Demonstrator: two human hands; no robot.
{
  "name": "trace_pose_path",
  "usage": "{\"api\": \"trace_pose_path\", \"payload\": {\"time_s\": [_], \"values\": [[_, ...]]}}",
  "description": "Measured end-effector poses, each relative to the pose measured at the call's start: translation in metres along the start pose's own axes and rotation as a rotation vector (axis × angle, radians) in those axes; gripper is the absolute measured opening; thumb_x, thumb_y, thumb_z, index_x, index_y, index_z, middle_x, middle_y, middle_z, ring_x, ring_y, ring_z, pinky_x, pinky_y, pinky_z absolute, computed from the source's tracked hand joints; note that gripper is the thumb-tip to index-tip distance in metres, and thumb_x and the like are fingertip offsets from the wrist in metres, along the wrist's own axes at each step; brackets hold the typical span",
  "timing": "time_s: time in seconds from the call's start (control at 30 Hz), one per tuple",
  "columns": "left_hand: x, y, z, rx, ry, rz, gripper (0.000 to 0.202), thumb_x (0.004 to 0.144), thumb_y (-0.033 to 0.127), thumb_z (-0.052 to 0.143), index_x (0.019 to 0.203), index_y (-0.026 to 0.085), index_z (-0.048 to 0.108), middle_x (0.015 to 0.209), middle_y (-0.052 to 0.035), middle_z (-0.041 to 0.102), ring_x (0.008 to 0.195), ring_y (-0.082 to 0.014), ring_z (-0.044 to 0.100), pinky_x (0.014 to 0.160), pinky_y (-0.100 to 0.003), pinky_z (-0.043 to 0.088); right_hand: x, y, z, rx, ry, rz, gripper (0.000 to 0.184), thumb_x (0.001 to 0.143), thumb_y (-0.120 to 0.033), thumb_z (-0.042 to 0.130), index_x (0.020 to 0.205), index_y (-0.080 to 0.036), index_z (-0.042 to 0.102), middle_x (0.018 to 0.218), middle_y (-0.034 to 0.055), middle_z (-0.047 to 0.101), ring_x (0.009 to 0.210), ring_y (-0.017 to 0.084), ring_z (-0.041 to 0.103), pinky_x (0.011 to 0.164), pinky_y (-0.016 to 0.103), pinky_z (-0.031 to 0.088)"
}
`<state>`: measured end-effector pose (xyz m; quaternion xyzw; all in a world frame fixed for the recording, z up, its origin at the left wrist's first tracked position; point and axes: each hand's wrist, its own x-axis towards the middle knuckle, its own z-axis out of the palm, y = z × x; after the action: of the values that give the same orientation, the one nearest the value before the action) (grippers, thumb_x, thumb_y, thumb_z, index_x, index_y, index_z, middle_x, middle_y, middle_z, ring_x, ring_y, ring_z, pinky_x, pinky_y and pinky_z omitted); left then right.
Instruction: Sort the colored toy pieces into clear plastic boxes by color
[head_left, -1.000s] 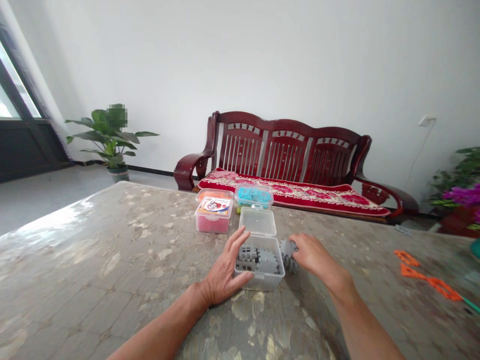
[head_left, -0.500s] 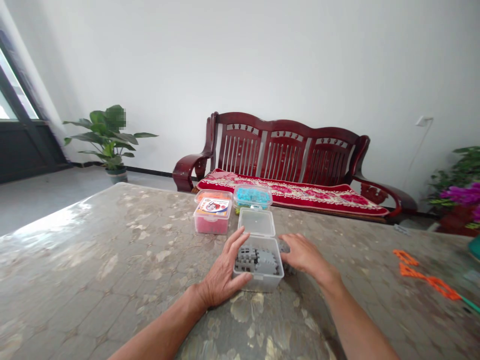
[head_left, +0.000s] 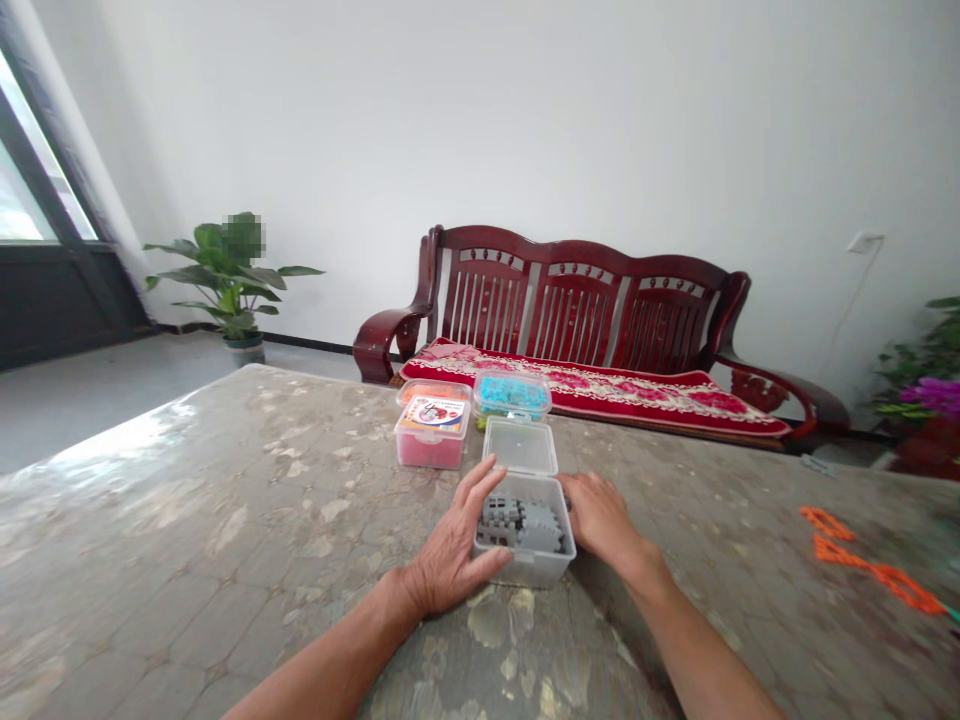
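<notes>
A clear plastic box (head_left: 534, 572) stands on the table with its hinged lid (head_left: 520, 447) folded back. Grey toothed building pieces (head_left: 541, 528) lie inside it. My left hand (head_left: 459, 555) holds the box along its left side, thumb at the front corner and fingers by the rear left rim. Against the box's right side, my right hand (head_left: 602, 515) is closed with its fingers curled down. A bit of grey shows at its fingertips; most of what it grips is hidden.
Behind the box stand a pink-filled box (head_left: 429, 450) with a printed label, an orange-filled box (head_left: 416, 393) and a blue-filled box (head_left: 514, 396). Linked orange pieces (head_left: 876, 572) lie on the table (head_left: 247, 560) at right. A wooden bench (head_left: 570, 300) stands beyond.
My right hand has drawn in closer to the box and covers grey pieces that lay beside it. My left hand stays on the box. The whole view has shifted slightly.
</notes>
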<state>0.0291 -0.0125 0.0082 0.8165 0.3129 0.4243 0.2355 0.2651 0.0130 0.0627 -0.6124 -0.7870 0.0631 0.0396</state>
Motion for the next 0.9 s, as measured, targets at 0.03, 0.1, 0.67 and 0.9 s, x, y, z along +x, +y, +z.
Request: {"api": "trace_pose_path", "payload": {"time_s": [0.03, 0.1, 0.67, 0.9], "values": [[0.0, 0.0, 0.0, 0.002, -0.001, -0.001, 0.081, 0.092, 0.068, 0.044, 0.155, 0.024, 0.019, 0.162, -0.0162, 0.013, 0.149, -0.0375, 0.019, 0.12, -0.056, 0.021, 0.0, 0.0, 0.001, 0.001, 0.009, -0.013, 0.036, 0.09, -0.03, 0.05, 0.121, -0.021, 0.066, 0.117, 0.0149, 0.07, 0.111, 0.033, 0.058, 0.088, 0.04, 0.04], [0.0, 0.0, 0.0, 0.003, -0.002, -0.003, 0.08, 0.092, 0.068, 0.043, 0.155, 0.024, 0.018, 0.162, -0.0161, 0.013, 0.149, -0.0372, 0.018, 0.12, -0.056, 0.021, 0.0, -0.001, 0.003, -0.005, 0.03, -0.044, 0.037, 0.089, -0.028, 0.052, 0.122, -0.022, 0.066, 0.118, 0.0133, 0.07, 0.111, 0.033, 0.059, 0.087, 0.038, 0.04], [0.0, -0.001, 0.0, 0.003, 0.0, 0.009, 0.08, 0.092, 0.067, 0.044, 0.154, 0.023, 0.018, 0.162, -0.0163, 0.013, 0.149, -0.0372, 0.017, 0.12, -0.056, 0.021, 0.005, 0.012, -0.01, -0.098, 0.137, 0.118, 0.056, 0.079, -0.019, 0.058, 0.133, -0.011, 0.05, 0.114, 0.0185, 0.07, 0.107, 0.032, 0.065, 0.088, 0.038, 0.043], [0.0, -0.002, 0.001, -0.004, 0.009, 0.017, 0.084, 0.092, 0.067, 0.044, 0.156, 0.023, 0.012, 0.163, -0.0161, 0.011, 0.15, -0.0366, 0.014, 0.121, -0.056, 0.019, -0.014, 0.013, -0.046, 0.275, 0.346, 0.034, 0.064, 0.074, -0.024, 0.065, 0.136, -0.019, 0.047, 0.121, 0.0105, 0.07, 0.108, 0.026, 0.066, 0.094, 0.039, 0.049]]}}
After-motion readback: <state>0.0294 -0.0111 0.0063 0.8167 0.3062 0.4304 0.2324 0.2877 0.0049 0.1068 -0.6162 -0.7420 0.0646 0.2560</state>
